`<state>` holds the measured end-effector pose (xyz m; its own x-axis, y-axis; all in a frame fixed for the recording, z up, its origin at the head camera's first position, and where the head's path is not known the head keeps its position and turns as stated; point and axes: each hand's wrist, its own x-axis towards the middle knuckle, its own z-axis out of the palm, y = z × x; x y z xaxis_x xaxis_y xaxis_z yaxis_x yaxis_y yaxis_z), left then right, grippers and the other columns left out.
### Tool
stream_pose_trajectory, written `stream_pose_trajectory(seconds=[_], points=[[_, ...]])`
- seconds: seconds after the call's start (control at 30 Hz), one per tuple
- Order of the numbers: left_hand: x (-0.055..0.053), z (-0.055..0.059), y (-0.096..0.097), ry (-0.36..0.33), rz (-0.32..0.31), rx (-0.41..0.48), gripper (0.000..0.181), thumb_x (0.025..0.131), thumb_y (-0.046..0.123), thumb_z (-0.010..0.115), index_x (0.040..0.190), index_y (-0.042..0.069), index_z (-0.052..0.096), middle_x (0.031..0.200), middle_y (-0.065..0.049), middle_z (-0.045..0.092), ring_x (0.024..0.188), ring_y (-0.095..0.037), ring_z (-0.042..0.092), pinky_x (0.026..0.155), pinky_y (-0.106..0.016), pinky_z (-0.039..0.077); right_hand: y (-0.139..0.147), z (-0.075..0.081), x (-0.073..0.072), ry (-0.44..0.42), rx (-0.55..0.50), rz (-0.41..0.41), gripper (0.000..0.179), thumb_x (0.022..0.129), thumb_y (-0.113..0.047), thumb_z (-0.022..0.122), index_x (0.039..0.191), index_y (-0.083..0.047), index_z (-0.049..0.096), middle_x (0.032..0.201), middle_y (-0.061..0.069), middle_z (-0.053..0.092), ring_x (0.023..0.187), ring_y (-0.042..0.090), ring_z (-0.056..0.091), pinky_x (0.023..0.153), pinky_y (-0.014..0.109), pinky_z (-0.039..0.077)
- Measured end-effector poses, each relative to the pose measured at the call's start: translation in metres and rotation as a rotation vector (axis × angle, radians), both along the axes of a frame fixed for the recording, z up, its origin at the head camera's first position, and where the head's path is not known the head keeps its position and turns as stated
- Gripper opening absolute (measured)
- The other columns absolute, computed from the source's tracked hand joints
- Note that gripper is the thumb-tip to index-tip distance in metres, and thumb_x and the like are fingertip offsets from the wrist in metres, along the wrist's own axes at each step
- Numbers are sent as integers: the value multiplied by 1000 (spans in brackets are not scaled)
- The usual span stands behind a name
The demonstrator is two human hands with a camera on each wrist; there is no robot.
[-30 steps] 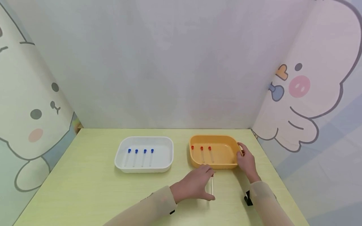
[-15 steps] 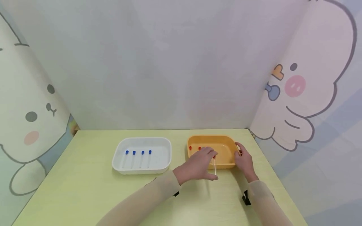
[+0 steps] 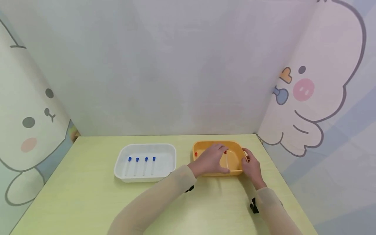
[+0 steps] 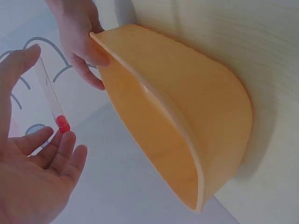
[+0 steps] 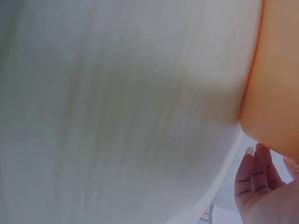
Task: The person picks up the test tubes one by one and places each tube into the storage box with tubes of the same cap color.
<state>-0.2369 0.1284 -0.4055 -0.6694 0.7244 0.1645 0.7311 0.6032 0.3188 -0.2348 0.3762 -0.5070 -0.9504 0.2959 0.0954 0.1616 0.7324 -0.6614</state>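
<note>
My left hand (image 3: 210, 161) is over the orange tray (image 3: 217, 174), pinching a clear test tube (image 4: 50, 93) with a red cap. The thumb presses the tube's bottom end and the fingertips hold the cap, as the left wrist view shows. My right hand (image 3: 252, 168) grips the tray's right end. Inside the tray, one red cap (image 3: 196, 154) shows at the left; my left hand hides the things beside it. In the right wrist view, the fingers of my right hand (image 5: 261, 184) lie against the tray's outer wall.
Left of the orange tray stands a white tray (image 3: 167, 178) holding several clear tubes with blue caps (image 3: 146, 159), lying in a row. Both trays are on a pale yellow-green table (image 3: 73, 192). Cartoon-printed curtains (image 3: 188, 65) surround the table at the back and sides.
My left hand has lifted the red-capped test tube from the table in front of the orange tray and carried it forward over the tray. My right hand stays on the tray's end.
</note>
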Motion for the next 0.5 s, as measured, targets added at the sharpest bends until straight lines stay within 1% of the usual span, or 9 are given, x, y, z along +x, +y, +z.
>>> stream_pose_trajectory(seconds=[0.1, 0.33, 0.5], points=[[-6, -4, 4, -14, 8, -2, 83, 84, 55, 81, 147, 8, 52, 141, -2, 58, 131, -19, 55, 113, -28, 47, -2, 1, 0, 0, -12, 0, 49, 104, -15, 42, 153, -12, 45, 115, 25, 63, 91, 31, 59, 71, 28, 46], [-21, -16, 17, -48, 46, -28, 80, 85, 54, 80, 145, 10, 54, 146, -2, 58, 138, -20, 52, 117, -30, 45, -4, 2, 1, -12, -25, -11, 48, 105, -15, 43, 153, -14, 45, 114, 24, 63, 91, 29, 58, 70, 26, 45], [-30, -25, 29, -66, 51, -17, 80, 84, 54, 81, 145, 10, 55, 144, -1, 60, 137, -20, 52, 118, -30, 44, -3, 4, 2, -30, -38, -16, 49, 105, -16, 42, 154, -14, 43, 117, 25, 62, 92, 30, 59, 70, 26, 47]])
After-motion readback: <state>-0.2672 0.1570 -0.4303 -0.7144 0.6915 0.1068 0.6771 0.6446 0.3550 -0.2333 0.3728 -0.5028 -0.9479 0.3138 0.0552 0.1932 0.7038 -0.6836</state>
